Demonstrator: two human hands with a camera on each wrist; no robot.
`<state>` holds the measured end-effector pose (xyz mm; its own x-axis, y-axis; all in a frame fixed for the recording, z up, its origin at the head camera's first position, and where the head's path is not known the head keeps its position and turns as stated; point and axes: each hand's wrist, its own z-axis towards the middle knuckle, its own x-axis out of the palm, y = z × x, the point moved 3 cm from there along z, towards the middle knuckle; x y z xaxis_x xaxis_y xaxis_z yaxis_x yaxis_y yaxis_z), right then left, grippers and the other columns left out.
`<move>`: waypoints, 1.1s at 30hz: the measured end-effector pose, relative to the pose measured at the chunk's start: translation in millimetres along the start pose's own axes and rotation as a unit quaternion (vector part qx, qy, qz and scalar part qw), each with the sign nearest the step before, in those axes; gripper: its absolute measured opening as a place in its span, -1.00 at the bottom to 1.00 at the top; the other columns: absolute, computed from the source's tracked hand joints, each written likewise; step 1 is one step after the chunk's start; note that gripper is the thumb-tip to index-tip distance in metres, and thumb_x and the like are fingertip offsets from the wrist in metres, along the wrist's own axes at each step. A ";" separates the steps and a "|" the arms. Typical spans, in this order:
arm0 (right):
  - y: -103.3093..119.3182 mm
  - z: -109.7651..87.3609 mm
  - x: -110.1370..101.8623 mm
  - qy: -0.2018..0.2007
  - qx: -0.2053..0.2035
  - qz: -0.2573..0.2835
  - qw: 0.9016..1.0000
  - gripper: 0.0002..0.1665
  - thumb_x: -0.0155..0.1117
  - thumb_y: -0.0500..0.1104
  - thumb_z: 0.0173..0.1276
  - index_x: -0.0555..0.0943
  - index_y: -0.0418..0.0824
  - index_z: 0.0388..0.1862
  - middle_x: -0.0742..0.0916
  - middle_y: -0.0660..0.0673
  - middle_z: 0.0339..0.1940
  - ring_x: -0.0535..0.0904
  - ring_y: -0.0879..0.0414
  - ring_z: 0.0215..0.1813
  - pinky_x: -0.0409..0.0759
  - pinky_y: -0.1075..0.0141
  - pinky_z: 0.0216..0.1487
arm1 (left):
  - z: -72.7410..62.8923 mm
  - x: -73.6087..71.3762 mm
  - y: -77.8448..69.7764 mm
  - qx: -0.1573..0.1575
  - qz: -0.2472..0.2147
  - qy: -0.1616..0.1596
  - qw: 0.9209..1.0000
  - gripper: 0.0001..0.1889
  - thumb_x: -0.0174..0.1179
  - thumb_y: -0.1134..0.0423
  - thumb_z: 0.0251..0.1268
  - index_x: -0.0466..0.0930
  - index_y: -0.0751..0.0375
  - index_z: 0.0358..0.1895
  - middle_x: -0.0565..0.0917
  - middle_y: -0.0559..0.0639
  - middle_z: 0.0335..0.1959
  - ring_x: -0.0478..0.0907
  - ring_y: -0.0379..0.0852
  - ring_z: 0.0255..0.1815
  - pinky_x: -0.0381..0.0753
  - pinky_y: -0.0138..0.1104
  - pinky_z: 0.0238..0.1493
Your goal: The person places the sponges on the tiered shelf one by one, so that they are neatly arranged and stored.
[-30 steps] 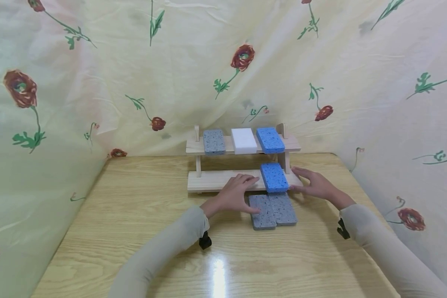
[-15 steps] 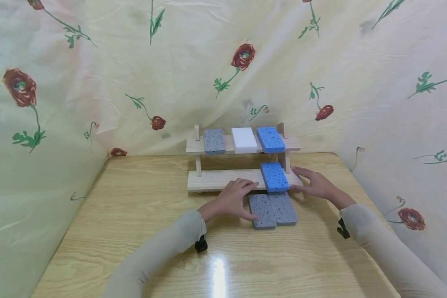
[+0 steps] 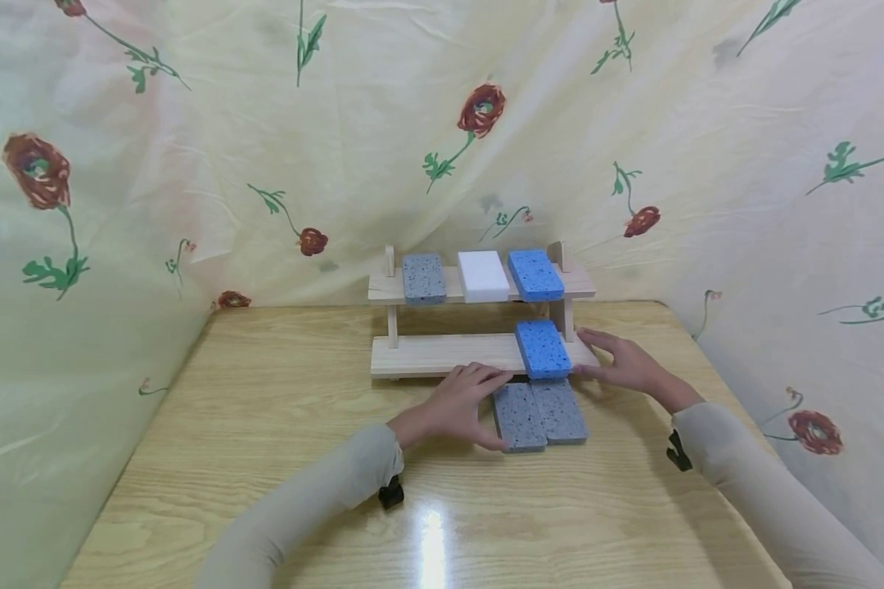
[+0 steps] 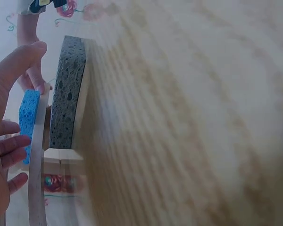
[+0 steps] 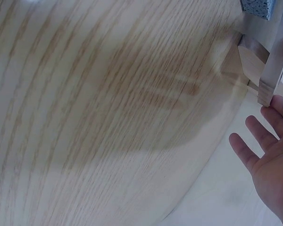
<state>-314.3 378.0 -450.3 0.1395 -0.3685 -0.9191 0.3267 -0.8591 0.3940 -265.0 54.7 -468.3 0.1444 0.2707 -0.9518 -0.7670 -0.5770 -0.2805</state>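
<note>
My left hand (image 3: 453, 406) is open beside the left of two grey speckled sponges (image 3: 519, 419), thumb near its front corner, fingers by its far end. In the left wrist view that sponge (image 4: 68, 94) stands apart from the spread fingers. The second grey sponge (image 3: 560, 411) lies against it on the table. A two-tier wooden rack (image 3: 442, 353) stands behind, with a blue sponge (image 3: 543, 350) on the lower shelf. My right hand (image 3: 622, 366) holds that shelf's right end, thumb in front and index finger behind; its other fingers (image 5: 245, 150) stretch out free in the right wrist view.
On the upper shelf lie a grey sponge (image 3: 423, 279), a white sponge (image 3: 483, 276) and a blue sponge (image 3: 535, 275). A flowered cloth (image 3: 383, 147) hangs behind and at both sides of the wooden table (image 3: 287, 384).
My left hand has drawn back slightly toward the front and left, its thumb sliding from over the left grey sponge to its front corner. The right hand stays at the shelf end.
</note>
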 end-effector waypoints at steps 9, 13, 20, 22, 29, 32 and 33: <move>0.9 0.2 0.4 -0.004 -0.001 0.005 1.000 0.00 0.34 0.21 0.38 0.26 -0.35 0.57 0.34 -0.40 0.57 0.21 -0.44 0.55 0.21 -0.35 0.47 | -5.1 3.8 -0.3 0.005 0.002 0.000 1.000 0.18 0.37 -0.47 -0.03 0.14 0.06 0.63 0.33 -0.03 0.55 0.25 -0.05 0.53 0.27 -0.09 0.53; 0.4 -0.2 -0.1 -0.002 0.001 0.003 1.000 0.01 0.33 0.21 0.39 0.25 -0.34 0.58 0.34 -0.39 0.57 0.20 -0.43 0.56 0.20 -0.33 0.48 | -5.9 6.7 1.1 0.005 0.013 0.000 1.000 0.19 0.36 -0.48 -0.02 0.14 0.09 0.62 0.33 -0.02 0.55 0.25 -0.04 0.54 0.26 -0.09 0.54; -1.4 1.0 -0.3 0.002 0.003 -0.002 1.000 0.01 0.33 0.23 0.38 0.25 -0.34 0.58 0.34 -0.40 0.57 0.20 -0.44 0.56 0.21 -0.35 0.47 | -6.4 10.2 1.5 -0.004 0.013 0.004 1.000 0.19 0.36 -0.48 -0.02 0.13 0.10 0.62 0.30 0.00 0.57 0.23 -0.01 0.56 0.22 -0.04 0.57; -2.2 1.5 0.1 0.002 0.004 -0.003 1.000 0.02 0.33 0.23 0.38 0.25 -0.34 0.58 0.34 -0.40 0.57 0.20 -0.44 0.56 0.20 -0.35 0.47 | -6.1 11.3 1.6 -0.007 0.015 0.006 1.000 0.19 0.35 -0.48 -0.02 0.13 0.10 0.62 0.29 0.00 0.58 0.22 -0.01 0.56 0.22 -0.03 0.57; -2.9 1.0 1.1 0.002 0.005 -0.001 1.000 0.02 0.33 0.23 0.38 0.25 -0.33 0.58 0.34 -0.39 0.58 0.20 -0.44 0.56 0.21 -0.35 0.47 | -5.1 12.9 1.1 -0.010 0.019 0.007 1.000 0.20 0.36 -0.48 -0.03 0.14 0.11 0.62 0.29 0.01 0.58 0.23 -0.01 0.55 0.25 -0.04 0.55; -2.3 0.4 0.7 0.003 0.005 0.002 1.000 0.02 0.33 0.23 0.38 0.25 -0.33 0.58 0.33 -0.39 0.58 0.19 -0.44 0.56 0.21 -0.35 0.47 | -4.6 13.6 1.1 -0.013 0.016 0.012 1.000 0.20 0.35 -0.49 -0.02 0.13 0.10 0.62 0.27 0.00 0.59 0.21 -0.01 0.56 0.24 -0.03 0.55; -2.0 0.2 0.4 0.004 0.005 0.003 1.000 0.02 0.33 0.23 0.38 0.24 -0.33 0.58 0.33 -0.39 0.58 0.19 -0.44 0.56 0.21 -0.36 0.47 | -4.4 14.1 1.4 -0.014 0.015 0.014 1.000 0.20 0.35 -0.49 -0.02 0.12 0.10 0.63 0.26 -0.01 0.60 0.21 -0.01 0.57 0.24 -0.02 0.56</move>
<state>-315.1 379.5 -451.4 0.1482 -0.3703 -0.9170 0.3162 -0.8608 0.3987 -261.3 54.4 -482.6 0.1389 0.2312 -0.9629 -0.7535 -0.6063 -0.2543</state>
